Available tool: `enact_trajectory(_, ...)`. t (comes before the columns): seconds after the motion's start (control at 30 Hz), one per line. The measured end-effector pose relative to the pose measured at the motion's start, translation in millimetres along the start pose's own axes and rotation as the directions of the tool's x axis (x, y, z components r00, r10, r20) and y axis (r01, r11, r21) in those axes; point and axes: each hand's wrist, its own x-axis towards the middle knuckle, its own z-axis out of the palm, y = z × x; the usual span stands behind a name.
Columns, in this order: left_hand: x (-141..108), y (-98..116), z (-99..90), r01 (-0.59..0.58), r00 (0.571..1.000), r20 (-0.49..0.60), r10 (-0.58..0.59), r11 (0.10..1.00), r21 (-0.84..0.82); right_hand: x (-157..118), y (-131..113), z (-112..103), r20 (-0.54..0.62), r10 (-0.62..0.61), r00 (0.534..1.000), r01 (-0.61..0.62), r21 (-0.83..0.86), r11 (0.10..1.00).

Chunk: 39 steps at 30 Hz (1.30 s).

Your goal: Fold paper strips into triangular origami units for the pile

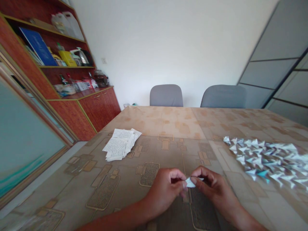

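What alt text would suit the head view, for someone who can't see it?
A person's left hand and right hand pinch a small folded paper over a table. Paper slips lie to the left, many folded pieces to the right, two grey chairs beyond.

the small held paper (191,183) is white. the stacked slips (121,144) are white, lined with rows of dark marks. the folded paper pieces (271,158) are mostly white, one showing teal. the tablecloth (130,192) is brown and tan, patterned with rounded rectangles, some speckled grey with gold outlines. the chairs (166,95) are grey, the wall (168,48) white, the cabinet (99,106) mottled reddish brown with yellowish edging.
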Motion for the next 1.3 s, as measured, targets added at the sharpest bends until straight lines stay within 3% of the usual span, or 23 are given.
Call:
enact_trajectory(0.17, 0.6, -3.4, -3.2, 0.011, 0.999, 0.047, -0.003, 0.984, -0.178, 2.9, 0.6, -2.6, -0.113, 0.056, 0.992, -0.048, 0.067, 0.997)
enact_trajectory(0.33, -0.6, 0.1, 4.3, 0.055, 0.997, -0.039, -0.066, 0.969, -0.239, 1.0, 3.2, 1.0, -0.166, 0.037, 0.985, -0.023, 0.088, 0.996)
enact_trajectory(0.47, -0.6, 8.4, 5.6, -0.011, 0.99, -0.138, -0.029, 0.96, -0.28, -1.1, 2.8, 6.2, -0.147, 0.014, 0.989, 0.0, 0.095, 0.995)
enact_trajectory(0.73, -3.5, 7.3, 4.8, -0.099, 0.986, -0.159, 0.05, 0.942, -0.322, -1.6, 0.3, 8.3, -0.112, 0.049, 0.992, -0.035, 0.12, 0.992)
enact_trajectory(1.03, -3.0, 7.8, 3.8, -0.05, 0.986, -0.165, -0.004, 0.945, -0.322, -4.3, -8.5, 12.9, 0.052, 0.03, 0.998, -0.043, 0.264, 0.964)
enact_trajectory(1.17, -1.0, 5.3, 2.1, 0.021, 0.991, -0.12, -0.063, 0.946, -0.325, -4.1, -0.2, 10.9, 0.032, 0.05, 0.998, -0.055, 0.203, 0.978)
enact_trajectory(1.3, 3.3, 0.0, -1.5, 0.017, 0.998, -0.058, -0.033, 0.966, -0.256, -1.1, 11.5, 9.5, -0.039, 0.075, 0.996, -0.071, 0.084, 0.994)
